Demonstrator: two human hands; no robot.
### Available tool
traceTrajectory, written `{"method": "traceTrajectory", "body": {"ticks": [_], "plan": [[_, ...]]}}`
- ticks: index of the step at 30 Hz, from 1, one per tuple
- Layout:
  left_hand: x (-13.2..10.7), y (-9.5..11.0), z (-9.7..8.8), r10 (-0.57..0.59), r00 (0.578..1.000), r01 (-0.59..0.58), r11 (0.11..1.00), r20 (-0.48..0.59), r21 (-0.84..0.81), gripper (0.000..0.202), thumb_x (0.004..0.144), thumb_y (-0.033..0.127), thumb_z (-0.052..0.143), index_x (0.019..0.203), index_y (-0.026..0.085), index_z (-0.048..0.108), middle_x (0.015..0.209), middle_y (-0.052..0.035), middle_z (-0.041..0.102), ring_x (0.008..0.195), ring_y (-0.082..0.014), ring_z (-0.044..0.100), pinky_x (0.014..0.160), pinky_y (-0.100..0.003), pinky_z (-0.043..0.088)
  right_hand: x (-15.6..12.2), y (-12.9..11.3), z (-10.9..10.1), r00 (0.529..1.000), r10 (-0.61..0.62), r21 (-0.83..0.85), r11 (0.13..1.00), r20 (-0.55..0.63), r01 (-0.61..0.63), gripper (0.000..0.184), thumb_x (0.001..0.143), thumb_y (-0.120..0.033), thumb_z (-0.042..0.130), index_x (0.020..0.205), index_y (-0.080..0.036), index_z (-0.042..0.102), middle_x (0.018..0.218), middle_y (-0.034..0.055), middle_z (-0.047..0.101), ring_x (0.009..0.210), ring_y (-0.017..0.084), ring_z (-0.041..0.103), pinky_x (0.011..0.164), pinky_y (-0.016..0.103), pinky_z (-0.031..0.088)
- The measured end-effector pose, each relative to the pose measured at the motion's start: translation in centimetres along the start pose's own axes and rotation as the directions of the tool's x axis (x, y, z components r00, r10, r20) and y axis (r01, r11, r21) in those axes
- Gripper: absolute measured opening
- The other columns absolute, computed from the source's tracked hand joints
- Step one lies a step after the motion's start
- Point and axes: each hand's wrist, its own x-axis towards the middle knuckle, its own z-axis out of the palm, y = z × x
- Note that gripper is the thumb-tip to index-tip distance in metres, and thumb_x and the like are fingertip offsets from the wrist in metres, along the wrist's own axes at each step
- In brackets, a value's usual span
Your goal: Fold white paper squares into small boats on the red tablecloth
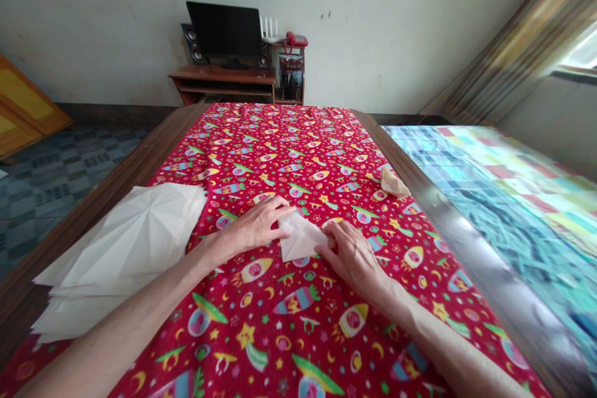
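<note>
A small piece of folded white paper (300,239) lies on the red patterned cloth (261,323) between my two hands. My left hand (261,222) grips its upper left corner, with the thumb low and the fingers reaching over the edge. At the paper's right corner, my right hand (351,250) is closed with thumb and fingers pinching it. To the left, beside my left forearm, sits a stack of white paper sheets (144,230); the top one shows creases fanning out from a point. A small cream folded piece (393,183) rests near the cloth's right edge.
The cloth covers a wooden table with a dark brown edge (438,205). Right of it is a bed with a blue checked cover (448,161). Against the wall, a desk (224,74) carries a monitor (224,31), speakers and a red telephone (296,40). A yellow cabinet (28,99) is at left.
</note>
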Motion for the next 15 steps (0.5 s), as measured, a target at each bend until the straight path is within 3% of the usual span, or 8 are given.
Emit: {"method": "traceTrajectory", "body": {"ticks": [5,11,15], "plan": [[-1.3,0.8,0.2,-0.061,0.995,0.062,0.998,-0.077,0.013,0.036,0.083,0.024,0.063,0.118,0.018,0.056,0.109,-0.0056,0.057,0.106,-0.0205,0.053,0.095,-0.037,0.046,1.4,1.2,0.8,0.999,-0.033,0.14,0.99,0.013,0.031,0.006,0.087,-0.016,0.054,0.082,-0.019,0.053,0.077,0.0008,0.058,0.07,0.014,0.053,0.063,0.024,0.039],[-2.4,1.4,0.6,-0.125,0.975,0.139,0.988,-0.182,0.064,0.028,0.078,0.022,0.068,0.102,0.018,0.054,0.107,-0.0062,0.055,0.108,-0.0246,0.05,0.097,-0.044,0.043,4.8,2.5,0.9,0.985,-0.168,0.098,0.982,0.036,0.164,0.006,0.086,-0.018,0.057,0.081,-0.018,0.058,0.076,0.0024,0.06,0.074,0.015,0.054,0.067,0.026,0.039],[-1.8,1.5,1.1,-0.162,0.971,0.177,0.981,-0.179,0.075,0.036,0.078,0.023,0.067,0.11,0.019,0.051,0.104,-0.0062,0.055,0.105,-0.0254,0.052,0.093,-0.044,0.045,5.6,2.6,0.8,0.976,-0.21,0.114,0.973,0.065,0.201,0.011,0.091,-0.02,0.049,0.084,-0.018,0.058,0.078,0.0033,0.059,0.078,0.016,0.053,0.07,0.028,0.041]]}}
